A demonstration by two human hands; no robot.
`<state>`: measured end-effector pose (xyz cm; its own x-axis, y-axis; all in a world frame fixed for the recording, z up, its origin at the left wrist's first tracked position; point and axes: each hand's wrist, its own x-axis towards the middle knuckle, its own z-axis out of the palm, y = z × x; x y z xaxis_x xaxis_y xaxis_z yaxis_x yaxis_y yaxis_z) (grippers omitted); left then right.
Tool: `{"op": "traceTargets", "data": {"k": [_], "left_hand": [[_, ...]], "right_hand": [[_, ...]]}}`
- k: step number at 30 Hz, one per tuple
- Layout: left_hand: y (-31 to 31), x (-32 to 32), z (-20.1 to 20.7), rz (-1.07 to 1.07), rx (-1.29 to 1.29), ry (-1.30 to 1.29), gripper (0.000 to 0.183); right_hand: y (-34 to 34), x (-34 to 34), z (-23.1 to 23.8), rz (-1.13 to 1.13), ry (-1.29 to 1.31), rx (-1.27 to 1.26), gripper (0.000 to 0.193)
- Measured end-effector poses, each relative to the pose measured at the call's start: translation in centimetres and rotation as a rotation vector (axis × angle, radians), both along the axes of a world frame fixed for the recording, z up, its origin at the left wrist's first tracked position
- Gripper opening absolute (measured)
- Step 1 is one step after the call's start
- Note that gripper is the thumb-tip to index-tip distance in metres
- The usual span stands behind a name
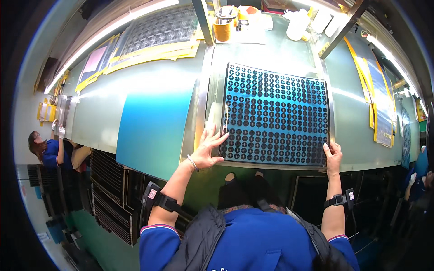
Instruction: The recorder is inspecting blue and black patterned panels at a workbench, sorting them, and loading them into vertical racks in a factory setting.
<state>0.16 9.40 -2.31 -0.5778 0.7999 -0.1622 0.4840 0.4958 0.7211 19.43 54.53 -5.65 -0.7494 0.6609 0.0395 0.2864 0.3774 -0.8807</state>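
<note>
Nearest, our bare right hand [333, 156] curls its fingers at the four o'clock corner of a rectangular blue panel patterned with black discs [276, 118]; we cannot tell whether they pinch it. Our bare left hand [206, 150], fingers spread open, touches its eight o'clock edge. The panel lies at twelve o'clock on the pale grey-green table [264, 56]; we'd best steady both edges lightly and evenly. Farther, at ten o'clock, lies a plain blue rectangular sheet [155, 131].

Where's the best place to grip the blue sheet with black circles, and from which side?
Probably the two side edges near the lower corners, coming from left and right: the sheet is broad, thin and appears to lie flat. The left hand is at its left edge, the right hand at its lower right corner.
</note>
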Motion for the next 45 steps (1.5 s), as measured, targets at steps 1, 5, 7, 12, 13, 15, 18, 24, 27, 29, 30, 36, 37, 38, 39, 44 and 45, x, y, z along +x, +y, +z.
{"op": "traceTargets", "data": {"k": [1,5,7,12,13,15,18,24,27,29,30,36,37,38,39,44,45], "left_hand": [[0.1,0.0,0.0,-0.001,0.005,0.001,0.088],[0.0,-0.1,0.6,0.007,-0.020,-0.021,0.087],[-0.1,0.0,0.5,0.011,-0.034,-0.027,0.086],[0.5,-1.2,0.5,0.029,0.040,-0.048,0.075],[1.0,-1.5,1.3,0.048,0.092,-0.075,0.071],[1.2,-1.9,2.5,0.019,0.042,-0.037,0.072],[0.5,-1.1,2.2,-0.027,0.017,0.044,0.075],[-0.4,0.0,-0.2,-0.014,0.028,-0.006,0.079],[-0.1,0.0,0.0,0.006,0.030,-0.020,0.079],[-0.1,-0.1,-0.1,0.014,0.028,-0.027,0.080],[-0.1,0.0,0.0,0.013,0.028,-0.027,0.080],[0.0,0.2,0.1,0.006,0.010,0.002,0.084],[0.0,0.3,0.2,0.012,0.006,0.000,0.085],[0.0,0.4,0.3,0.017,0.003,-0.002,0.085],[-0.1,0.4,0.3,0.028,-0.004,-0.008,0.086],[-0.2,0.6,0.3,0.036,-0.003,-0.006,0.086],[0.0,0.5,0.2,0.038,-0.017,0.002,0.086]], "right_hand": [[0.0,0.1,0.0,-0.001,0.001,0.005,0.025],[-0.4,-0.2,0.2,-0.016,0.019,-0.063,0.021],[-0.8,-0.4,0.6,-0.023,0.008,-0.090,0.021],[0.0,-0.1,-0.5,-0.014,0.074,-0.171,0.022],[0.0,0.0,-0.4,-0.018,0.061,-0.157,0.022],[0.1,0.1,-0.5,-0.004,0.064,-0.124,0.022],[0.1,0.2,-0.5,-0.012,0.079,-0.185,0.022],[-0.3,-0.2,0.4,0.002,0.019,-0.075,0.022],[-0.4,-0.1,0.6,-0.005,0.018,-0.070,0.021],[0.1,0.0,0.0,-0.010,0.019,-0.072,0.021],[0.0,-0.1,0.0,-0.014,0.021,-0.077,0.021],[-0.1,0.1,0.3,-0.012,0.037,-0.095,0.021],[-0.1,0.1,0.2,-0.013,0.041,-0.091,0.021],[-0.3,0.2,0.2,-0.014,0.035,-0.087,0.020],[-0.5,0.2,0.2,-0.014,0.028,-0.082,0.020],[-0.7,0.0,0.4,-0.005,0.041,-0.105,0.021],[-0.8,-0.1,0.4,-0.011,0.041,-0.107,0.021]]}}
